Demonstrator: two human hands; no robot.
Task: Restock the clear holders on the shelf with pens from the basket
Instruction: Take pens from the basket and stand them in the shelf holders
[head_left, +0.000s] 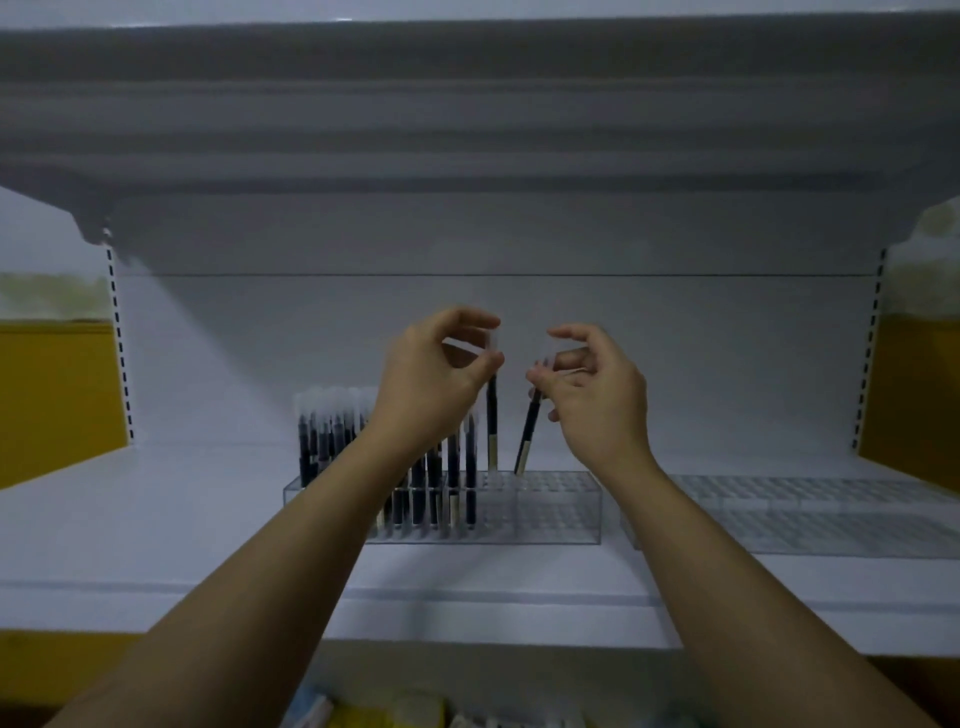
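Upright pen (492, 415): dark barrel, pale lower end, clear cap uppermost. It hangs vertically, with its lower end at the top grid of the clear holder (561, 514), near the middle of that holder. The left hand (431, 374) pinches it at the cap, thumb and forefinger closed on it; the other fingers (467, 317) are curled above.

Tilted pen (529, 436): same type, just beside the first on its right. It leans with its top to the right and its lower end at the holder's grid. The right hand (597, 395) grasps its upper part between thumb and fingers; the exact contact is blurred.

Stocked pens (322, 441): these stand upright in rows in the holder's left part, partly hidden by the left forearm.

The holder stands on the white shelf (156, 519), towards its back. A second clear holder (831, 525) stands near it on the right on the same shelf.

Blurred items (363, 712) show below the shelf edge; they cannot be identified.
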